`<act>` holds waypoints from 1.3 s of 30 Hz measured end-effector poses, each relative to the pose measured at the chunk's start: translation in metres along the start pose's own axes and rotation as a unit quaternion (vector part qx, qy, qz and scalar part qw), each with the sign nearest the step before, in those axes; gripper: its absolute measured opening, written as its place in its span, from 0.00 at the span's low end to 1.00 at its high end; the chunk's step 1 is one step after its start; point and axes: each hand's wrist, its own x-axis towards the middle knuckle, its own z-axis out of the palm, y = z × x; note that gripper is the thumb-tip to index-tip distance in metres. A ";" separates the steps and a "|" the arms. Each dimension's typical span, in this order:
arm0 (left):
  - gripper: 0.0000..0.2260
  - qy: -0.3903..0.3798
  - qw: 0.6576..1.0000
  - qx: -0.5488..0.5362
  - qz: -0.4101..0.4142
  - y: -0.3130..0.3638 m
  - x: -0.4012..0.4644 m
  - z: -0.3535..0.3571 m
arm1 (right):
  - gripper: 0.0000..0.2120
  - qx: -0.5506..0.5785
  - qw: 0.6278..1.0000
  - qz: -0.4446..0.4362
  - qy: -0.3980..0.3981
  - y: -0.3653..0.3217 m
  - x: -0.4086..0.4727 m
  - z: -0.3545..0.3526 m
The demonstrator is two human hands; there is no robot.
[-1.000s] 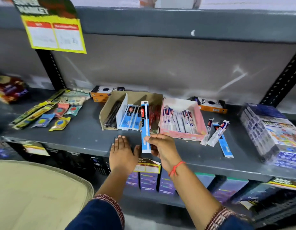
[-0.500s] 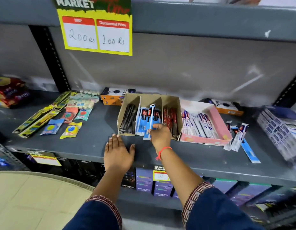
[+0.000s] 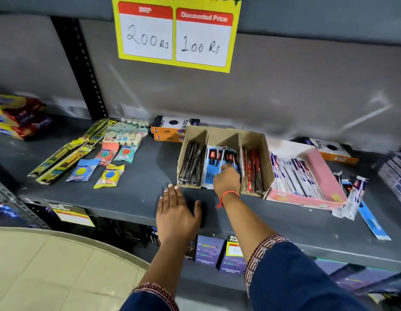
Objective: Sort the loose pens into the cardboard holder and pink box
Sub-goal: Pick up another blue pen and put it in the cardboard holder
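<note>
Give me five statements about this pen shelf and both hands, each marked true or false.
1. The right hand is at the middle compartment of the cardboard holder, on the blue-packed pens. True.
2. The left hand is lifting a pen off the shelf. False: it lies flat and open on the shelf, holding nothing.
3. The pink box stands to the left of the cardboard holder. False: it stands on the holder's right side.
4. Some loose pens lie on the shelf beside the pink box. True.
5. The holder's right compartment is filled with black pens. False: it holds red-packed pens; the dark pens are in the left compartment.
</note>
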 end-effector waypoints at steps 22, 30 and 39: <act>0.34 -0.031 0.999 0.015 -0.031 0.019 -0.015 -0.006 | 0.16 -0.016 0.990 -0.120 0.069 0.021 -0.054 -0.037; 0.34 -0.053 0.998 0.017 -0.025 0.070 -0.051 0.010 | 0.15 -0.069 0.966 -0.143 0.203 0.062 -0.053 -0.092; 0.33 -0.088 0.995 -0.001 0.042 0.148 -0.083 0.037 | 0.13 -0.075 0.951 -0.021 0.301 0.139 -0.029 -0.183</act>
